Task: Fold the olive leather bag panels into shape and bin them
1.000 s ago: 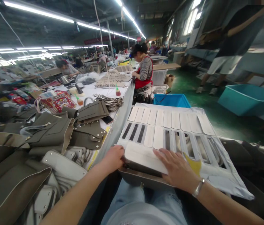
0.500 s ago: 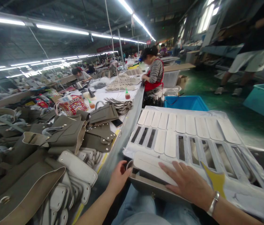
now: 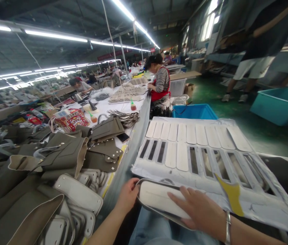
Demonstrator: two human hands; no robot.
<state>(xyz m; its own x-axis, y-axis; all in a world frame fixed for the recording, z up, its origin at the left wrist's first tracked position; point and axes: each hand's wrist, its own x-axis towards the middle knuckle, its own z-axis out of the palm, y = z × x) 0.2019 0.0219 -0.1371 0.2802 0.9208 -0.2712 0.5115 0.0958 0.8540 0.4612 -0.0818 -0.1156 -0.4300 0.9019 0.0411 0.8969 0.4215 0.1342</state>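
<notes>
On my lap lies a dark grey-green bag piece [image 3: 163,210], its rim curving around a long, round-ended white panel [image 3: 156,195]. At the left end, my left hand [image 3: 127,196] is closed, thumb and fingers pinching the bag's rim. My right hand [image 3: 198,207] reaches over the panel from the right. Its fingers lie on the white face and its thumb is at the near edge, gripping it. A yellow piece [image 3: 230,195] lies just beyond my right wrist on a white slotted board [image 3: 192,178].
More white panels [image 3: 182,154] lie on the board. To the left, grey-green bags [image 3: 64,153] and studded pale base pieces [image 3: 79,195] crowd the table. Bins, one blue [image 3: 195,111] and one turquoise [image 3: 282,105], stand beyond. A co-worker [image 3: 160,80] is farther along the table; another person stands right.
The white panel, raised above the bag's opening before, now lies down inside its rim. Both hands have come lower and nearer with it. The view has turned slightly right.
</notes>
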